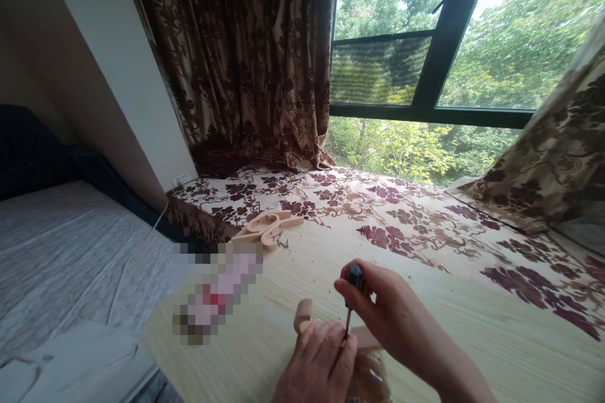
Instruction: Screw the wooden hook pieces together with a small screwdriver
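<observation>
In my right hand [378, 299] is a screwdriver [355, 277] with a black handle, its shaft pointing down beside my left fingers. My left hand [321, 359] presses on a light wooden piece [303, 313], whose curved end shows beyond the fingertips and whose other end shows to the right, under my right hand. Beneath them lies something brown in clear plastic wrap [371, 378]. The screwdriver's tip is hidden by my left hand. More curved wooden pieces [269, 227] lie at the table's far left edge, with several small screws [282, 241] beside them.
The pale wooden table [454, 340] meets a window ledge with a floral cloth [340, 201]. A pixelated object [217, 296] lies on the table's left side. Further left is a bed [80, 245]. Patterned curtains [246, 56] hang by the window.
</observation>
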`<state>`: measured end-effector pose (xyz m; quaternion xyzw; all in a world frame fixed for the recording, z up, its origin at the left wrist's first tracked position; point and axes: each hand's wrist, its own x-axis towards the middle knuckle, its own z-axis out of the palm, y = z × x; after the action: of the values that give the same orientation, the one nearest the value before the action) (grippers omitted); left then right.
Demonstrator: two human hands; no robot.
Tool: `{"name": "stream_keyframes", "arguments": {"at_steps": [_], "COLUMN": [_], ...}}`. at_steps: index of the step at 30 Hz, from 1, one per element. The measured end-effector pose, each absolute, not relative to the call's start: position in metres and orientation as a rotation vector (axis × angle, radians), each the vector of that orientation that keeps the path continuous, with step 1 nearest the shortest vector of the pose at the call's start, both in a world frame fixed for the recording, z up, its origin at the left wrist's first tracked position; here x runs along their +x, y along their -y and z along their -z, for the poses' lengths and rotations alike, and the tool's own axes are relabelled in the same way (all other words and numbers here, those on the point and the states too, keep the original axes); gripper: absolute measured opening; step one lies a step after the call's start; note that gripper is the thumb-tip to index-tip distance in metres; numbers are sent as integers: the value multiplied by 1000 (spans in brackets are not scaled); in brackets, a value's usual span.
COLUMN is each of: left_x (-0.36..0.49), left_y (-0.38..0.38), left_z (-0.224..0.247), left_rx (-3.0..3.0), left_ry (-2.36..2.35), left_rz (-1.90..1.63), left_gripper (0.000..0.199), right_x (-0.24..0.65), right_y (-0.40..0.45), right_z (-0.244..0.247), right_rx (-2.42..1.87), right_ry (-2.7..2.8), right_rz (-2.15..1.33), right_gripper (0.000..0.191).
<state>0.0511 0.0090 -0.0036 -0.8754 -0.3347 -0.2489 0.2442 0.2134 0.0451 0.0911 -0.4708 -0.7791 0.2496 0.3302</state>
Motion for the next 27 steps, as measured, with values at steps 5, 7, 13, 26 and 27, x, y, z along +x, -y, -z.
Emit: {"name": "stream_keyframes", "arguments": {"at_steps": [5,7,13,26,27], "left_x": [51,52,54,71,72], "left_y": [-8,-6,-3,-14,-16], "left_z": [5,5,0,19,21], "left_rx": [-2350,-2351,-2401,-2121,-1991], "left_ry": [922,926,959,958,979], "left_rz": [690,688,702,1046,1210], "left_gripper": [31,32,30,28,27], "right_x": [215,219,225,222,222], "right_y": [-43,-41,-42,-36,-36], "right_z": [-93,-92,-84,-84,-84], "right_rx": [-1217,-1202,-1234,-1254,-1264], "right_ry": [2048,2030,1937,1999,1997], "right_rz": [-679,-711,-668,-451,-417], "right_gripper": [22,22,18,7,8]}}
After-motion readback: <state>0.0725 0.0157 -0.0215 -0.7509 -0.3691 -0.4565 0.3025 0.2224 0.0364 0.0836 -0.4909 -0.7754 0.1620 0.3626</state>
